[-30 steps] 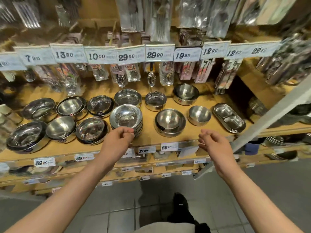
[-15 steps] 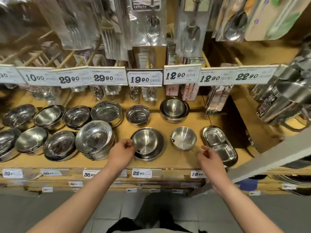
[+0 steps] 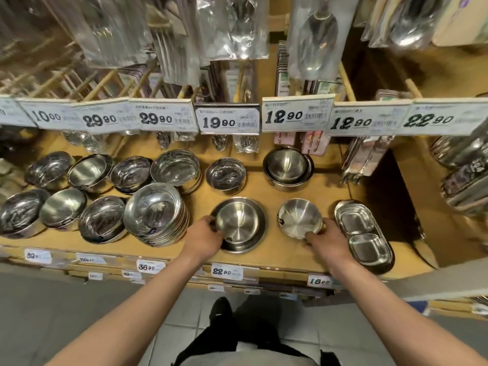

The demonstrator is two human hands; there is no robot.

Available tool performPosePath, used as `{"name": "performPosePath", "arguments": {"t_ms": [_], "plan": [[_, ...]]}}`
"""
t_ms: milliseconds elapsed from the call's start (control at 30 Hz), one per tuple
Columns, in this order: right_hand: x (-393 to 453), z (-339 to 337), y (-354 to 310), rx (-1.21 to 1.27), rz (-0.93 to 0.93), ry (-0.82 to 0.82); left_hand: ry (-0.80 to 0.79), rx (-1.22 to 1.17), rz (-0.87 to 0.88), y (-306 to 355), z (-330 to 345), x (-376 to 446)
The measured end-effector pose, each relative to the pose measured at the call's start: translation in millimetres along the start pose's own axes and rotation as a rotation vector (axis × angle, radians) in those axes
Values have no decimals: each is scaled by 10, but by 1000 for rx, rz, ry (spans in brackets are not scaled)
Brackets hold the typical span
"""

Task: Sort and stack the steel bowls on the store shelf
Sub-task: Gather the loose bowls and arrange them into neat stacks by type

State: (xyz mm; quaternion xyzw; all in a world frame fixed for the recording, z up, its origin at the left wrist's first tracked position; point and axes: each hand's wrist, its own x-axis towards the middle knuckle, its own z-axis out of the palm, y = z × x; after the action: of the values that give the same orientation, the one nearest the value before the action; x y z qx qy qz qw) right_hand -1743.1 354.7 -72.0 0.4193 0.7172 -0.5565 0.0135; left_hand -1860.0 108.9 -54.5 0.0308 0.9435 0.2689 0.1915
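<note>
Steel bowls stand on a wooden store shelf (image 3: 264, 188). My left hand (image 3: 204, 237) grips the near-left rim of a matte bowl (image 3: 235, 223) nested in a wider bowl (image 3: 257, 233) at the front middle. My right hand (image 3: 326, 240) grips the near rim of a small matte bowl (image 3: 298, 216) just to the right. A tall stack of shiny bowls (image 3: 155, 215) leans left of my left hand. Behind sit a shiny bowl (image 3: 225, 175) and a nested pair of matte bowls (image 3: 287, 166).
Several more shiny bowls (image 3: 103, 220) fill the shelf's left part in two rows. A two-compartment steel tray (image 3: 363, 236) lies right of my right hand. Price tags (image 3: 228, 120) and packaged cutlery (image 3: 232, 27) hang overhead. A white post (image 3: 449, 281) slants at the right.
I have stepped closer and the view has shifted right. Both hands moved forward from the shelf edge and took hold of the two front bowls.
</note>
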Motion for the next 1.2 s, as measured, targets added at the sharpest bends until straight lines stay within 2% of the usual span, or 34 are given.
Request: {"name": "performPosePath", "arguments": {"t_ms": [200, 300, 400, 500, 600, 700, 767, 867, 933, 1067, 1133, 1200], "plan": [[159, -130, 38, -193, -57, -30, -21, 69, 61, 157, 12, 127], [173, -140, 48, -178, -75, 34, -50, 137, 79, 198, 60, 192], [120, -122, 145, -179, -33, -7, -79, 165, 72, 209, 89, 239], [56, -86, 294, 18, 80, -107, -59, 183, 41, 218, 95, 298], [29, -36, 347, 171, 98, -81, -39, 191, 50, 222, 99, 359], [22, 13, 299, 202, 90, -36, -85, 125, 52, 212, 74, 403], [10, 13, 244, 205, 96, -15, -111, -1, -9, 205, -2, 416], [-56, -54, 130, 17, 34, 35, -105, -169, -74, 240, -178, 410], [-132, -117, 11, -12, -47, 61, -114, -242, -92, 341, -271, 374], [-202, -182, -268, 265, -57, -162, -288, -402, -130, 716, -199, 170], [-200, -197, -366, 284, -45, -250, -389, -424, -131, 873, -31, 40], [-176, -202, -365, 225, -56, -241, -406, -448, -137, 967, 129, -77]]}}
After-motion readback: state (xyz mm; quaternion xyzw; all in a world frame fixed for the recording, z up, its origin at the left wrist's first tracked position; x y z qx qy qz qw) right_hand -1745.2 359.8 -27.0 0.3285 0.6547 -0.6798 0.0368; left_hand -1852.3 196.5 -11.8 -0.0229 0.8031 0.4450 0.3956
